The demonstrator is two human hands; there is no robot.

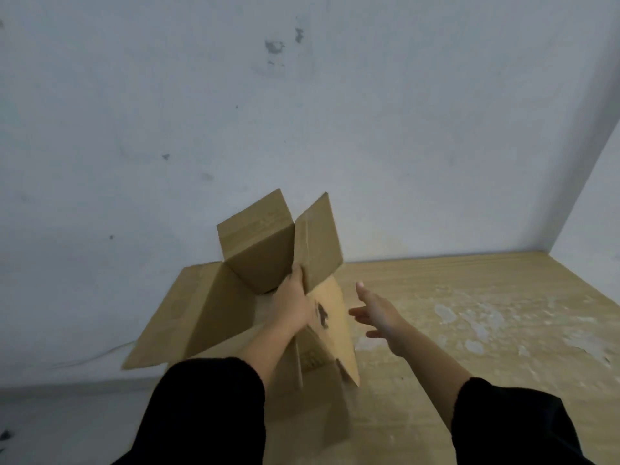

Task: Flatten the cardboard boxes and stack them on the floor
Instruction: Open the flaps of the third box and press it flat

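Note:
A brown cardboard box [265, 250] is held up in the air in front of the wall, its flaps spread outward. My left hand [293, 303] grips it where a right-side flap [318, 239] meets the body. A long flap [188, 313] hangs down to the left, and another panel [335, 330] with a dark mark hangs below my hand. My right hand [375, 313] is open to the right of the box, fingers spread, apart from the cardboard. Both forearms wear black sleeves.
A pale wall [302, 112] stands close behind the box. A light wooden floor [469, 313] with whitish scuffs lies to the right, running to a corner with a second wall [597, 203]. A grey strip of floor [67, 414] lies at lower left.

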